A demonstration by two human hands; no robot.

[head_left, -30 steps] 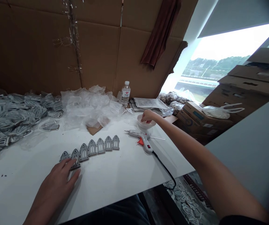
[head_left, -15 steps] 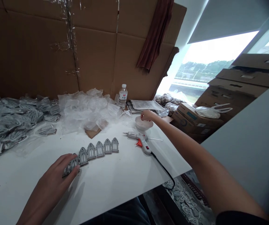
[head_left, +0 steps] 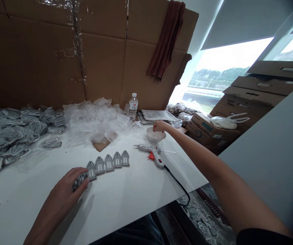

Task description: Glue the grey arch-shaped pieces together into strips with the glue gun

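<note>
A row of small grey arched window-shaped pieces [head_left: 108,162] lies on the white table [head_left: 126,200]. My left hand [head_left: 68,189] curls round the leftmost piece [head_left: 78,180] and lifts its edge. My right hand [head_left: 159,126] reaches far across, fingers pinched together over a small white bowl [head_left: 156,136]; what they hold is hidden. A white glue gun [head_left: 153,152] with an orange trigger lies between the row and the bowl, its black cord [head_left: 178,183] running off the front edge.
Bagged grey pieces [head_left: 11,136] pile up at the left. Crumpled clear plastic bags [head_left: 95,119] and a water bottle [head_left: 133,105] stand before a cardboard wall [head_left: 59,51]. Cardboard boxes [head_left: 212,131] stand to the right, and more grey pieces [head_left: 202,224] lie on the floor.
My left hand has closed its fingers round the leftmost grey piece and drawn it out of the row. My right hand has stayed at the white bowl.
</note>
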